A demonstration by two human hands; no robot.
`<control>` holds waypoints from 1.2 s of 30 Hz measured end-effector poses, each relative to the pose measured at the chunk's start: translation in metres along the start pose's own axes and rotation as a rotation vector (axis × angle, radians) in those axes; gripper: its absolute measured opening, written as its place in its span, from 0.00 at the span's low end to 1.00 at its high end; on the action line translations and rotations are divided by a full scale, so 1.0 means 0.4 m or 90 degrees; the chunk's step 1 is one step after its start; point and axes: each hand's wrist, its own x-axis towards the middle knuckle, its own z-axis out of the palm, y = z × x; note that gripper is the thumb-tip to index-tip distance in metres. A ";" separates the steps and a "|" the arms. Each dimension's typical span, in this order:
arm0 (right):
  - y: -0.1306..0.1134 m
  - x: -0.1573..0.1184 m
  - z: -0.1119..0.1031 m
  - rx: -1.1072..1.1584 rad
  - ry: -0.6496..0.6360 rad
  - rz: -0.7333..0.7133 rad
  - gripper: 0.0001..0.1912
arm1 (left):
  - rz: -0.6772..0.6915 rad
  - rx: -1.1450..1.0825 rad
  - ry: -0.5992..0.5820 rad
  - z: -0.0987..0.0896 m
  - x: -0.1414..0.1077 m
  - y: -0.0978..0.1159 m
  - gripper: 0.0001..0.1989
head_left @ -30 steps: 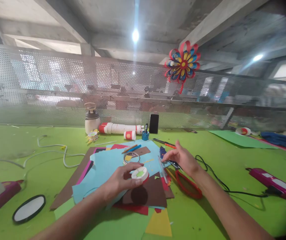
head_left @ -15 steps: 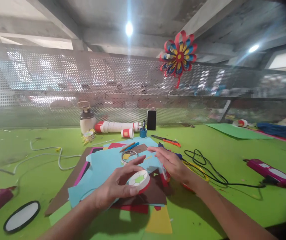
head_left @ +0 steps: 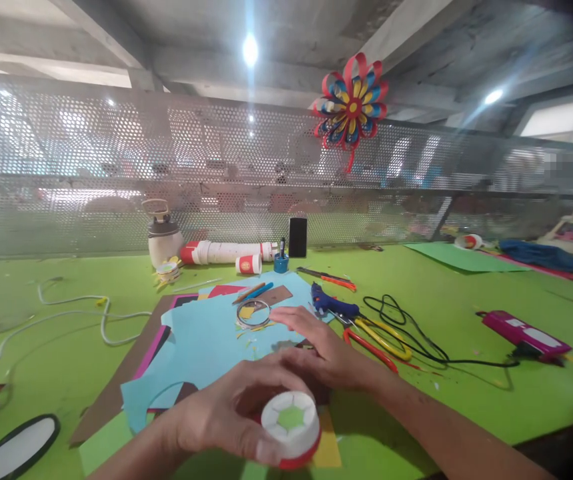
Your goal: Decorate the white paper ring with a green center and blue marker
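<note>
My left hand [head_left: 229,410] grips a short round piece like a paper cup's bottom [head_left: 291,420], between thumb and fingers, low in front. It is white on top with a green patch in the middle and a red lower edge. Just behind it, my right hand [head_left: 321,350] has its fingers stretched out to the left over the papers, with nothing seen in it. Light blue paper sheets [head_left: 201,337] lie under and beyond the hands. Past my right fingertips is a silver ring, perhaps a tape roll [head_left: 253,313]. My left hand partly hides the right.
A blue glue gun [head_left: 333,303], yellow-handled scissors [head_left: 381,337] and an orange-handled tool [head_left: 371,350] lie right of the papers. Farther back are a cutter knife [head_left: 326,277], a paper cup [head_left: 249,265], a phone [head_left: 297,237] and a beige jug [head_left: 165,247]. Cables cross both sides.
My left hand has brought the cup bottom nearer and lower. My right hand has moved left and lower, uncovering the glue gun and scissors. The view has shifted slightly.
</note>
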 end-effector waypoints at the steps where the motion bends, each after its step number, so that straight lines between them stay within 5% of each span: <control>1: 0.000 0.003 0.002 0.011 0.012 0.008 0.25 | -0.008 0.001 -0.008 0.003 -0.002 0.003 0.26; 10: 0.083 0.008 -0.049 0.004 0.317 0.129 0.26 | 0.011 0.139 0.102 -0.040 -0.021 0.009 0.28; 15: 0.032 0.010 -0.018 0.017 0.196 0.020 0.19 | 0.045 0.128 0.069 -0.050 -0.020 -0.018 0.29; 22: 0.067 0.010 -0.021 0.040 0.322 0.107 0.20 | 0.008 0.148 0.097 -0.049 -0.027 -0.013 0.27; 26: 0.044 0.011 0.001 0.058 0.218 0.060 0.13 | 0.011 0.104 0.052 -0.042 -0.022 -0.018 0.28; 32: 0.077 0.016 -0.008 0.080 0.310 0.135 0.15 | -0.005 0.132 0.066 -0.037 -0.020 -0.005 0.27; 36: 0.036 0.008 -0.001 0.101 0.232 0.077 0.10 | 0.012 0.107 0.062 -0.049 -0.019 -0.009 0.27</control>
